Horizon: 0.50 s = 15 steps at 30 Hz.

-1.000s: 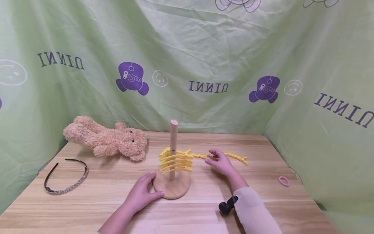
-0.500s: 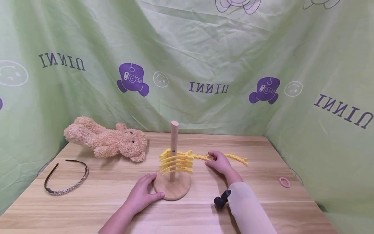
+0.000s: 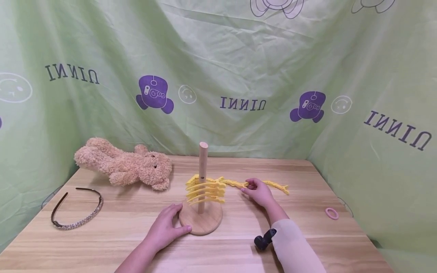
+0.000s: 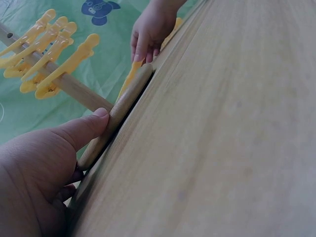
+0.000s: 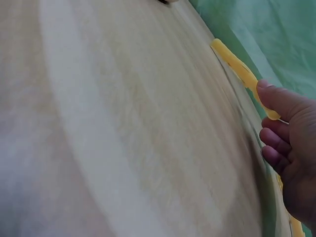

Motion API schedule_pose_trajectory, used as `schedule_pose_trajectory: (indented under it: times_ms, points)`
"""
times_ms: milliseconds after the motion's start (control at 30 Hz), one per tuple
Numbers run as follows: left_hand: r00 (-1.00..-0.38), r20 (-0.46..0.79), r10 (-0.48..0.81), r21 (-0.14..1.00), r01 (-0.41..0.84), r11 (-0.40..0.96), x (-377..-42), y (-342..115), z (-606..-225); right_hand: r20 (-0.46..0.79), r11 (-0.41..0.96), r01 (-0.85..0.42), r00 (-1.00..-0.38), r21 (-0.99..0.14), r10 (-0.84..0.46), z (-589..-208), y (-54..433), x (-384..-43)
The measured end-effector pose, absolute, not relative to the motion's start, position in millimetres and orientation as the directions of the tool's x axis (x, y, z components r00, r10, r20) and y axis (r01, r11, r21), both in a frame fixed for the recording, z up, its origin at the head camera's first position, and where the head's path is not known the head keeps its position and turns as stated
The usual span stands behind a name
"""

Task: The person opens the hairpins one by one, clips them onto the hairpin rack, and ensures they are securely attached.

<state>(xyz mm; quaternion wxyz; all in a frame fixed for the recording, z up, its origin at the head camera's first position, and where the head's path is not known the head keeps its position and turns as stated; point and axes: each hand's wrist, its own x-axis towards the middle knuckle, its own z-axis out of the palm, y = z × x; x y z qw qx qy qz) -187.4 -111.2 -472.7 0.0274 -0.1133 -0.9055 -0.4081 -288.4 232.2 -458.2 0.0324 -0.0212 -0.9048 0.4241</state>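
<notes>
The yellow strip (image 3: pixel 235 183) is just right of the wooden stand (image 3: pixel 201 223), its outer end pinched by the right hand (image 3: pixel 260 192). The left hand (image 3: pixel 165 223) grips the stand's round base at its left edge. Yellow ribbed pieces (image 3: pixel 208 188) hang on the stand's post; a plush bear (image 3: pixel 128 163) lies behind and left of the stand.

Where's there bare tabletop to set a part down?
Free: between the headband and left hand; between the right sleeve and pink ring; in front of the wooden base. Crowded: from the post with its yellow ribs to the right hand, pinching a yellow strip.
</notes>
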Motion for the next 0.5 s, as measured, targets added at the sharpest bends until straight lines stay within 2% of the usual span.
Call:
schedule_pose_trajectory:
  times_ms: [233, 500]
  points:
    - [-0.974, 0.132, 0.185, 0.733, 0.222, 0.643, -186.0, -111.0, -471.6, 0.072, 0.552, 0.005, -0.991, -0.834, 0.117, -448.2, 237.8, -271.6]
    - [-0.974, 0.129, 0.186, 0.733, 0.22, 0.644, -186.2, -111.9, -471.1, 0.132, 0.489, -0.057, -0.984, -0.87, 0.119, -416.7, 239.8, -249.7]
